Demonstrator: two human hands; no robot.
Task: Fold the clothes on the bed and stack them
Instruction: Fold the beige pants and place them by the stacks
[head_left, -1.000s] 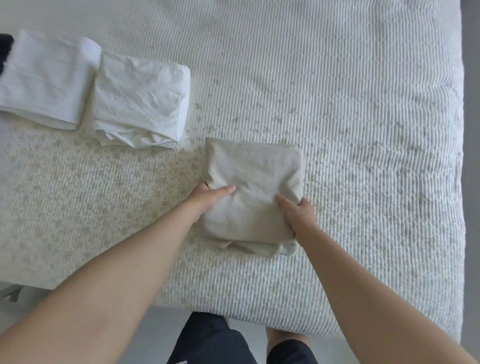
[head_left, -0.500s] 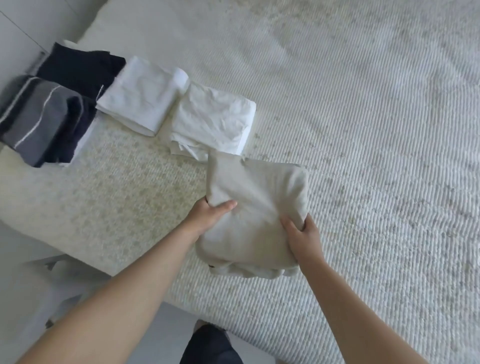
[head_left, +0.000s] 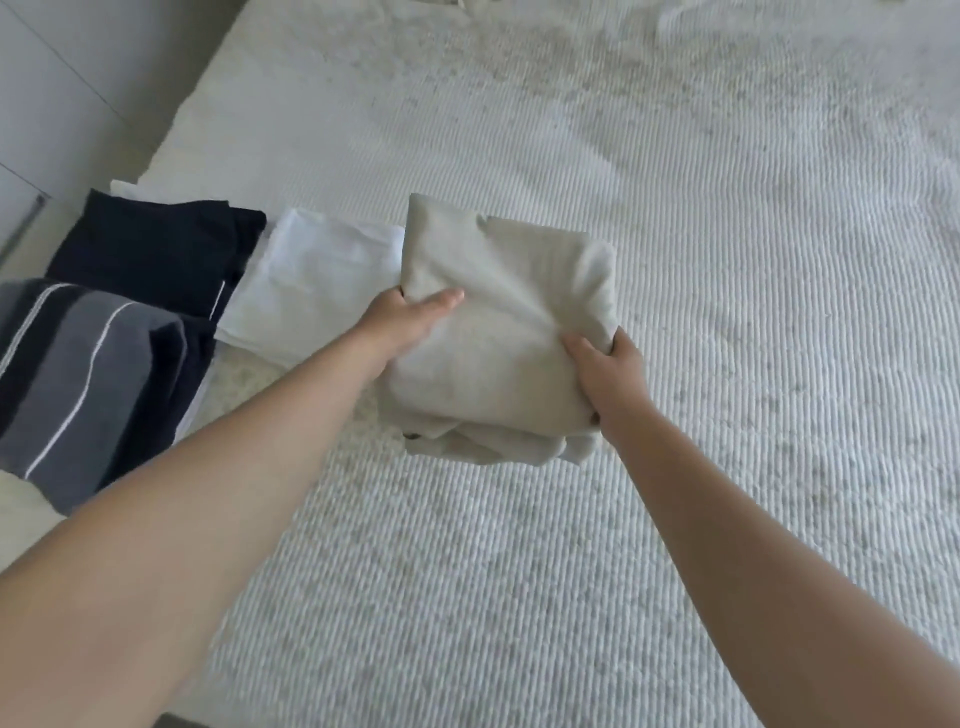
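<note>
Both hands grasp the folded beige garment (head_left: 498, 332), lifted off the bed (head_left: 727, 260): left hand (head_left: 410, 317) pinching its left edge, right hand (head_left: 608, 369) its right, so the folds hold. White fold (head_left: 311, 280) lies just left, my likely stacking spot.

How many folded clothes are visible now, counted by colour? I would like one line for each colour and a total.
Beige: 1, the beige folded garment, held by the left hand and the right hand
White: 1, the white folded garment
Dark navy: 1, the dark folded garment
Grey and navy striped: 1, the striped folded garment
Total: 4
</note>
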